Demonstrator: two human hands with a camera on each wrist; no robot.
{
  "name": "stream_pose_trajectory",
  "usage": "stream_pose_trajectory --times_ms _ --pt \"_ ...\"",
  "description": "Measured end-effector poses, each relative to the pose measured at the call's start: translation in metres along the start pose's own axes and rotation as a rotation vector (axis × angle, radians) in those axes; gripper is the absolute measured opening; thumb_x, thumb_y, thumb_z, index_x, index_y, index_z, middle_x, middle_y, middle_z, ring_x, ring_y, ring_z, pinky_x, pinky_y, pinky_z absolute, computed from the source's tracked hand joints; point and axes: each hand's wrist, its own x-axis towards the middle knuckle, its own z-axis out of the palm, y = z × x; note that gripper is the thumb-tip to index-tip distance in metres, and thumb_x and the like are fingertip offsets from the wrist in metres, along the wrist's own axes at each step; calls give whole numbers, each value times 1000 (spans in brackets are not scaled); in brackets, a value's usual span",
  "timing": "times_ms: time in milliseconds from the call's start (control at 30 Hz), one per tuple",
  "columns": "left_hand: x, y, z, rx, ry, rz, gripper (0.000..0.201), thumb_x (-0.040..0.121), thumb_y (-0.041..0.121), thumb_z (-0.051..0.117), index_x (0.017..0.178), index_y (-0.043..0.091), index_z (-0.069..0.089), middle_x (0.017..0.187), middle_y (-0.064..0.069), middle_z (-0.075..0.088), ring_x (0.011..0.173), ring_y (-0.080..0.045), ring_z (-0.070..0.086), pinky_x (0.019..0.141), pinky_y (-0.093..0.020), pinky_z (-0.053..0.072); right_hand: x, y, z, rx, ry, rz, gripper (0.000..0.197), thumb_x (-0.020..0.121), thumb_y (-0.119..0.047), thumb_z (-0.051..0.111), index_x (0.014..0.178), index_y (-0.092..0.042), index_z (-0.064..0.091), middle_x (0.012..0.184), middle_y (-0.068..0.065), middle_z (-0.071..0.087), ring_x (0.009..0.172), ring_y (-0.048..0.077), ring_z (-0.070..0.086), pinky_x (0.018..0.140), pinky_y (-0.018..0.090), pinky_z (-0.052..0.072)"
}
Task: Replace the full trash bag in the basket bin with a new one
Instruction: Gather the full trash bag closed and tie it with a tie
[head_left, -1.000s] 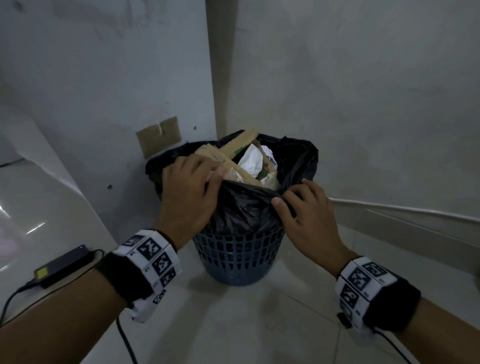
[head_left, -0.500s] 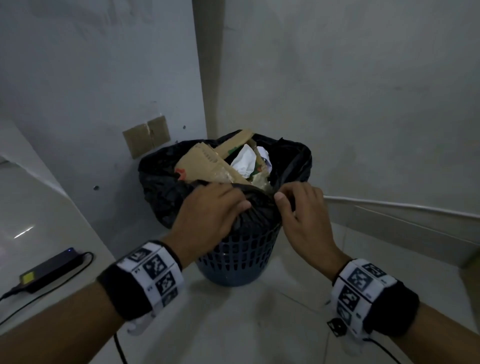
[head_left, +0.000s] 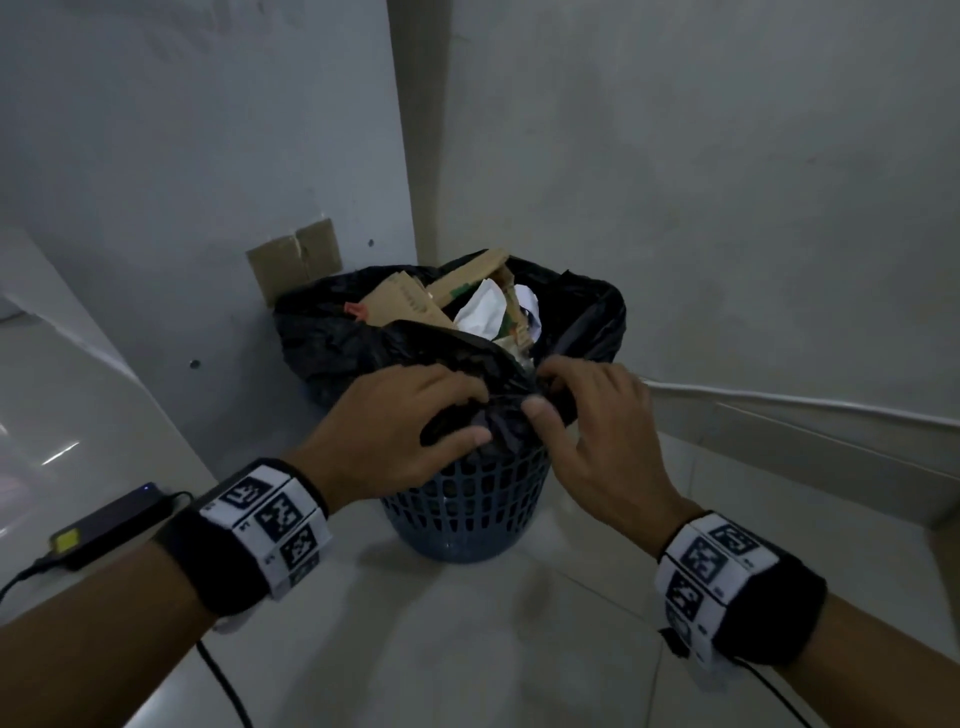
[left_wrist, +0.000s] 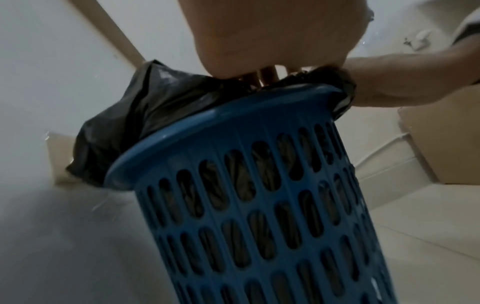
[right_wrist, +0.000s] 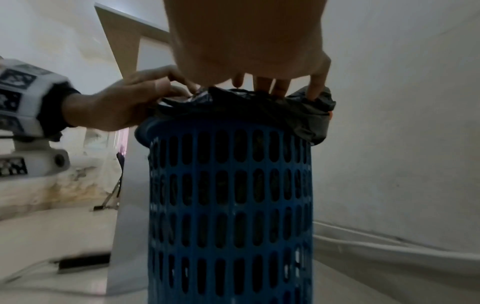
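Observation:
A blue slotted basket bin (head_left: 467, 512) stands on the floor in a wall corner, lined with a black trash bag (head_left: 332, 338) full of cardboard (head_left: 402, 304) and white paper (head_left: 483, 312). My left hand (head_left: 475, 421) grips a bunch of the bag's near edge, thumb below and fingers above. Beside it my right hand (head_left: 548, 395) pinches the same bunched edge. In the left wrist view the bag (left_wrist: 145, 115) hangs over the far rim of the bin (left_wrist: 259, 205), whose near rim shows bare. The right wrist view shows the bag (right_wrist: 259, 105) gathered on top of the bin (right_wrist: 228, 195).
A black power adapter (head_left: 104, 525) with a yellow label and its cable lie on the floor to the left. Two cardboard patches (head_left: 296, 260) are stuck to the left wall. A skirting (head_left: 779, 410) runs along the right wall. A cardboard box (left_wrist: 441, 133) stands to the right.
My left hand has come from the trash at the bin's left to the near edge, bunching the bag there. The right hand has closed in, so both hands now meet.

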Motion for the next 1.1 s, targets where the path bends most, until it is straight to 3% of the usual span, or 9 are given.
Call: stream_pose_trajectory --times_ms 200,433,533,633,733,800,867,1000,1100 --pt "3 -5 12 63 125 -156 34 98 37 42 82 15 62 90 1 59 80 -21 52 67 -40 44 -6 18 6 -120 -8 -215 31 99 -37 41 98 -16 64 103 4 62 101 30 55 86 44 42" --pt "31 15 7 1 340 -236 22 97 28 46 98 12 61 129 -4 52 124 -23 45 96 -39 38 41 4 -5 -20 243 43 27 101 -28 40 88 -12 58 92 4 54 84 17 38 72 34 34" --pt "37 22 9 -82 224 -181 35 97 35 45 128 18 51 148 2 39 138 -15 33 109 -34 31 41 1 -3 -65 147 51 26 99 -33 41 89 -18 59 85 -3 57 79 19 45 71 33 31" --pt "34 26 17 -56 25 -195 49 97 45 41 142 28 34 151 10 33 133 -10 37 104 -33 34 29 4 3 -6 8 10 26 98 -37 38 88 -23 59 79 -8 59 75 17 47 71 36 37" --pt "28 25 22 -45 -6 -275 55 96 51 40 145 30 28 138 7 48 120 -16 48 94 -38 43 23 13 -3 109 163 15 18 98 -29 45 94 -20 59 82 -8 57 78 16 47 71 33 39" --pt "25 22 24 -47 8 -280 54 96 51 39 145 32 29 127 5 56 111 -17 53 87 -36 45 19 19 -6 229 251 134 10 99 -25 46 95 -19 53 81 -7 53 75 17 48 67 32 40" --pt "22 22 26 -22 41 -259 46 97 51 38 137 30 43 117 6 63 101 -17 58 80 -33 46 19 27 -6 354 207 457 9 101 -28 41 98 -20 45 80 -4 54 69 17 51 66 38 44" --pt "17 27 33 89 56 -244 42 97 51 31 103 27 65 86 8 68 76 -15 61 65 -30 42 27 33 -14 745 -239 1189 47 98 -55 32 102 -14 54 87 10 66 66 25 58 63 34 46" --pt "14 28 36 140 53 -253 43 98 52 28 96 26 63 75 6 64 66 -16 56 62 -33 43 29 29 -15 866 -344 1125 44 97 -54 36 91 -17 59 79 5 65 65 22 60 62 30 46"
